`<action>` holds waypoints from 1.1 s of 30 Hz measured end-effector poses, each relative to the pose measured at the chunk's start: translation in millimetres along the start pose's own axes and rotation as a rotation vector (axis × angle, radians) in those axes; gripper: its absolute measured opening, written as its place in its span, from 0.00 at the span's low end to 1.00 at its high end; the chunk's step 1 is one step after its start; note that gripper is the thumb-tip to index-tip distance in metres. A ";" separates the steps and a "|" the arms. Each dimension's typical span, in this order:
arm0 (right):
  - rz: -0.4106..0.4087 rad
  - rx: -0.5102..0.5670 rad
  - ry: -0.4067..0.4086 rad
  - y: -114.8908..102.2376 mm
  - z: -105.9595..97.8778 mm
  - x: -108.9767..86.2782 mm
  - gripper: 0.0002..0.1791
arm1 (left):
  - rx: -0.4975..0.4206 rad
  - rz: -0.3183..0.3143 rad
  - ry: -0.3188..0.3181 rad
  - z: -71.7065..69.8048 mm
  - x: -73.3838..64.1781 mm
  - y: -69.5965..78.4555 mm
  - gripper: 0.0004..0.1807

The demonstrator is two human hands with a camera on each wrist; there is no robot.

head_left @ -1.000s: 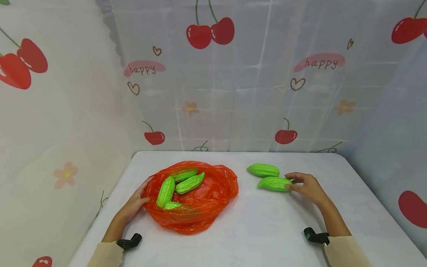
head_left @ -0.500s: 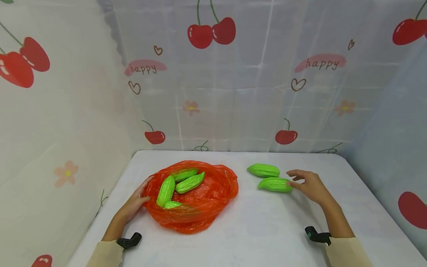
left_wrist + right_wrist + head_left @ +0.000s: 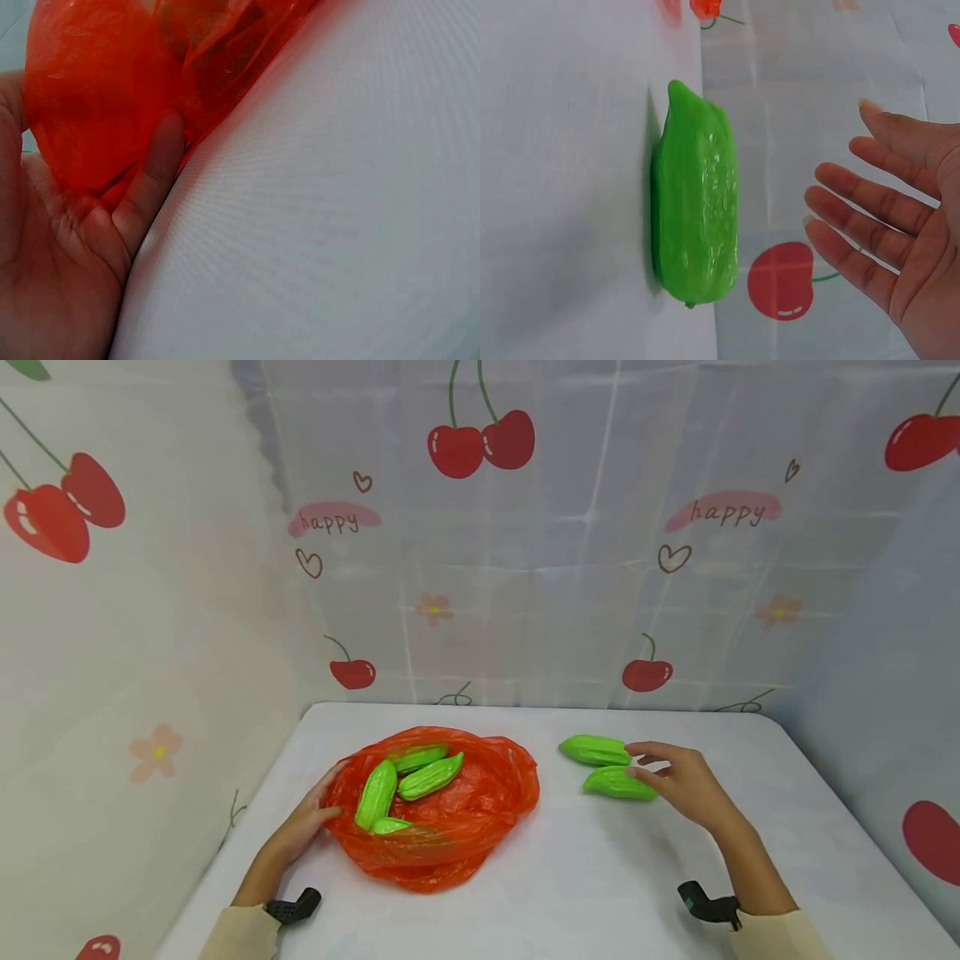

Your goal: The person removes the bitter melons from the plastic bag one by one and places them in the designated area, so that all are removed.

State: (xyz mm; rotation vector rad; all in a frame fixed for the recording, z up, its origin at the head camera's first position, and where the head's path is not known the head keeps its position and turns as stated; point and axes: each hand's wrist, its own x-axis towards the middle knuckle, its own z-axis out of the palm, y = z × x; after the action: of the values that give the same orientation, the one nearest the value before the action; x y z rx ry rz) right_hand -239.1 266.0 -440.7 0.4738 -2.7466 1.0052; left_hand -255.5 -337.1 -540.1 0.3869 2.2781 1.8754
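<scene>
My left hand rests against the left side of a red plastic bag. The left wrist view shows its extended fingers touching the outside of the plastic. Several bright green bitter melons lie inside the bag's wide mouth. To the right, two more lie side by side on the table: a rear melon and a front melon. Above their right ends hovers my right hand, holding nothing. Its fingers are spread and apart from the one melon visible in the right wrist view.
A white table carries everything. Behind it hangs a pale sheet printed with cherries, and similar sheets flank both sides. A black wrist device sits on the left wrist, another device on the right.
My right hand has come away from the right end of the front melon and shifted left, over the pair. The left hand stays at the bag. The head view has tilted slightly.
</scene>
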 end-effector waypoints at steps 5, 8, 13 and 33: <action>-0.058 0.027 0.007 -20.8 5.8 -2.5 0.20 | -0.009 -0.008 0.000 1.5 1.0 -0.4 0.47; -0.091 0.046 0.023 -32.7 11.8 -3.4 0.19 | -0.008 -0.004 0.003 1.8 0.5 -0.6 0.47; -0.138 0.093 0.042 -46.6 29.0 1.1 0.14 | -0.017 0.023 -0.005 2.5 -0.9 -1.4 0.47; -0.280 0.123 -0.159 -109.3 82.8 31.9 0.14 | -0.013 0.028 -0.015 0.4 1.9 -2.4 0.47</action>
State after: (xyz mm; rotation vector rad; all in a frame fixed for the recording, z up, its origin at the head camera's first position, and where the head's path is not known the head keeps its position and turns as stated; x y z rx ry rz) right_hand -234.9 125.7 -429.5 0.9659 -2.6577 1.1082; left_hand -257.3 -336.5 -542.4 0.4317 2.2615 1.8934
